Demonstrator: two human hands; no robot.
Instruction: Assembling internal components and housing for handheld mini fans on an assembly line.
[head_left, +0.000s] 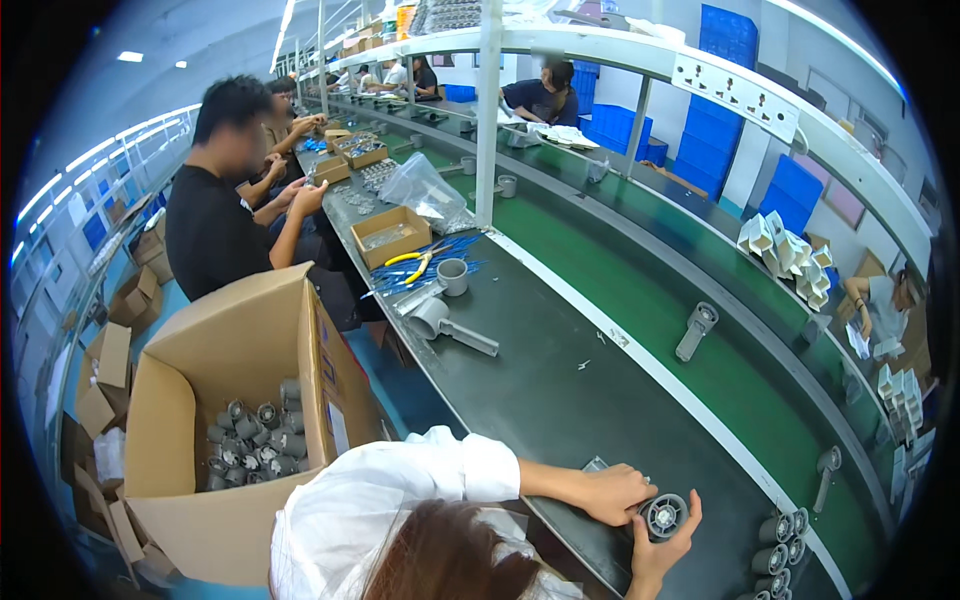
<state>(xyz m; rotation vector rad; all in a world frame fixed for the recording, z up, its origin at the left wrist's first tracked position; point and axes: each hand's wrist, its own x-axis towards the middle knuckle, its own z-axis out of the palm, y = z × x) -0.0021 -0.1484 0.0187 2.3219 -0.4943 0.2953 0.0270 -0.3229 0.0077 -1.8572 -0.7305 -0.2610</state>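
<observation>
Over the near edge of the dark worktable, both my hands are at a grey plastic housing, its round, spoked end facing up. My left hand is closed at its left side, fingers bent; a flat grey end pokes out behind that hand, and I cannot tell whether it belongs to the same part. My right hand curves around the opposite side, thumb and forefinger gripping the rim. To the right stand several grey round housings in rows. Farther up the table lie grey housings with handles.
An open cardboard box of grey round parts stands left. Yellow-handled pliers, blue strips and a small carton lie up the table. A green conveyor carries a handled housing. A co-worker sits at left.
</observation>
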